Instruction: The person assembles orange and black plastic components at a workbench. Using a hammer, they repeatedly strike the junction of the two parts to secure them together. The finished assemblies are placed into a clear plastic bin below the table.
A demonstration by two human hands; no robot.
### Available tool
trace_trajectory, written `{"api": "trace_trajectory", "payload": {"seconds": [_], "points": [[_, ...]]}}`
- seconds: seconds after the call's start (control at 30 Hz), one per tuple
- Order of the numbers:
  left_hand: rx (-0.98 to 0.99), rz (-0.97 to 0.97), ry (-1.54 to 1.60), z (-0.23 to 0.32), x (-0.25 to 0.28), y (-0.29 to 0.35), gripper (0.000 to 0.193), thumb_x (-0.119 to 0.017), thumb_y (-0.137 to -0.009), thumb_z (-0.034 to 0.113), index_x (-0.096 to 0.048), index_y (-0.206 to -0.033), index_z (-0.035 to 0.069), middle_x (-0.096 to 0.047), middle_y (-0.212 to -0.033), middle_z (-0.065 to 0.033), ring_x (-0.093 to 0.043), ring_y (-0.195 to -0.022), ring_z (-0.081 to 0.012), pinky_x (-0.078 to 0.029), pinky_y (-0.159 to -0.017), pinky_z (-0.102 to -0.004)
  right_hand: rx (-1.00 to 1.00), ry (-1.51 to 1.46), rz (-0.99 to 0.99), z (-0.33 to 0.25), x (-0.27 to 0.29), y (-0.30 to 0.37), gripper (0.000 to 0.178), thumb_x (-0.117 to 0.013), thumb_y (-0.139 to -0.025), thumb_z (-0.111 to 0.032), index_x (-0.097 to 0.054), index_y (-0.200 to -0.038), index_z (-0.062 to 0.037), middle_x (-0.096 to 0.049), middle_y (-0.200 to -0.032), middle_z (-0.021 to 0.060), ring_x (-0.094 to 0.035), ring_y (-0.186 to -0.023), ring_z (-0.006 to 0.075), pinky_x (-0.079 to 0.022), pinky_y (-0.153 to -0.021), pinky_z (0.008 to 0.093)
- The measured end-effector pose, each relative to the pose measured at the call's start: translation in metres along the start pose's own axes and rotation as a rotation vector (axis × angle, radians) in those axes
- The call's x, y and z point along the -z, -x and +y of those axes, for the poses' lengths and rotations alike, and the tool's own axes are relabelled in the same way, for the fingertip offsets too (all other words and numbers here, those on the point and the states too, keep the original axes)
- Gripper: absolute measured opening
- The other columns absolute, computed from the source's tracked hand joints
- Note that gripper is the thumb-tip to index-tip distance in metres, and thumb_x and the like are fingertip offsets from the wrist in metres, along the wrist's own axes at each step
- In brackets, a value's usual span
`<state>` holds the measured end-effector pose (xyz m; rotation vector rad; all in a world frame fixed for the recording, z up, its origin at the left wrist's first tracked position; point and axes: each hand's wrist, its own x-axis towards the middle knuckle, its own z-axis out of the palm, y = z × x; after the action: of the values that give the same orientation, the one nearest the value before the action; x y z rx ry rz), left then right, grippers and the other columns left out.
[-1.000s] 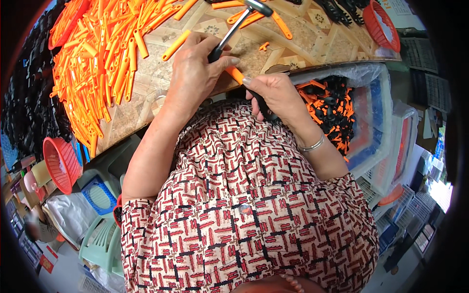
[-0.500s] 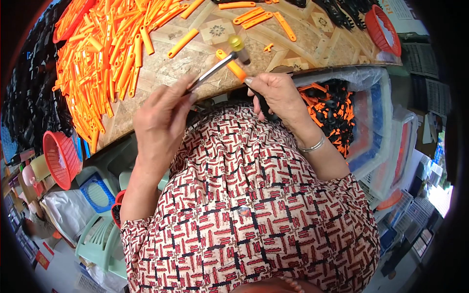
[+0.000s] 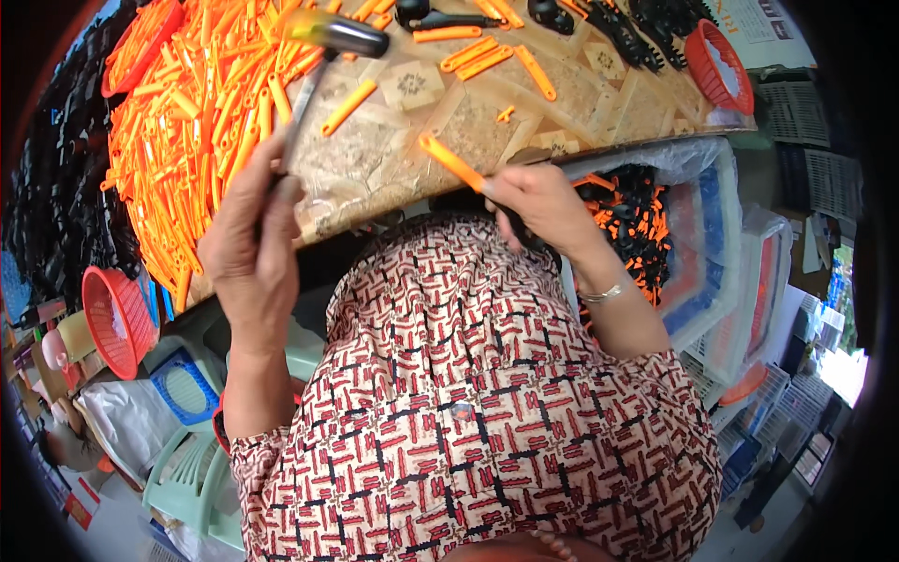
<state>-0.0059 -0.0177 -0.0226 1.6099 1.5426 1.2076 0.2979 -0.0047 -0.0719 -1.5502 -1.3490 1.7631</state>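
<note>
My left hand (image 3: 251, 253) grips the handle of a small metal hammer (image 3: 323, 42), raised with its head over the patterned table (image 3: 393, 155). My right hand (image 3: 543, 201) holds an orange plastic strip (image 3: 449, 159) fitted to a black part, at the table's near edge. A big pile of orange plastic strips (image 3: 201, 103) lies on the table to the left of the hammer.
Loose orange strips (image 3: 487, 58) and black parts (image 3: 646, 28) lie at the far side. A red basket (image 3: 719, 66) sits at the table's right end. A bagged bin of orange-and-black assembled pieces (image 3: 637, 225) stands at my right. Another red basket (image 3: 117, 318) and plastic stools are lower left.
My left hand has swung the hammer away from the piece, up and to the left. My right hand keeps the orange strip at the table edge.
</note>
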Motion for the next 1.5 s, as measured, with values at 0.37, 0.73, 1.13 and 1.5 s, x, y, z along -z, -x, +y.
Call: {"api": "trace_trajectory", "payload": {"seconds": [0.37, 0.73, 1.13, 1.5], "points": [[0.395, -0.086, 0.367, -0.042, -0.016, -0.024, 0.044, -0.064, -0.101, 0.014, -0.056, -0.143, 0.002, -0.067, -0.092, -0.0021, -0.055, -0.067, -0.0042, -0.043, -0.057, -0.0183, 0.259, 1.056, 0.610, -0.024, 0.143, 0.036, 0.026, -0.065, -0.094, -0.029, -0.074, -0.101, -0.0059, -0.071, -0.090, 0.0163, -0.067, -0.085, 0.0357, -0.051, -0.076, 0.0418], [0.459, -0.037, 0.367, -0.042, -0.005, -0.020, 0.042, -0.066, -0.100, 0.014, -0.059, -0.140, 0.002, -0.068, -0.095, -0.0033, -0.058, -0.068, -0.0059, -0.046, -0.058, -0.0195, 0.883, 1.283, 0.438, -0.107, 0.054, -0.154, 0.025, -0.066, -0.091, -0.028, -0.067, -0.088, -0.0027, -0.068, -0.090, 0.0123, -0.066, -0.087, 0.0304, -0.050, -0.076, 0.0422], [0.457, 0.027, 0.297, -0.056, 0.001, -0.023, 0.035, -0.062, -0.102, 0.013, -0.063, -0.135, 0.005, -0.069, -0.089, -0.0013, -0.056, -0.066, -0.0038, -0.046, -0.059, -0.0182, 0.943, 1.023, 0.446, -0.083, 0.083, -0.130, 0.014, -0.071, -0.089, -0.021, -0.073, -0.093, -0.0079, -0.070, -0.073, 0.0109, -0.069, -0.069, 0.0282, -0.053, -0.063, 0.0373], [0.393, 0.028, 0.153, -0.052, -0.007, -0.026, 0.031, -0.063, -0.101, 0.014, -0.068, -0.130, 0.004, -0.070, -0.086, -0.0011, -0.057, -0.068, -0.0047, -0.049, -0.062, -0.0207, 0.755, 0.836, 0.487, -0.114, 0.074, -0.165, 0.017, -0.070, -0.088, -0.024, -0.075, -0.089, -0.0082, -0.071, -0.078, 0.0118, -0.070, -0.075, 0.0291, -0.055, -0.070, 0.0400]]}}
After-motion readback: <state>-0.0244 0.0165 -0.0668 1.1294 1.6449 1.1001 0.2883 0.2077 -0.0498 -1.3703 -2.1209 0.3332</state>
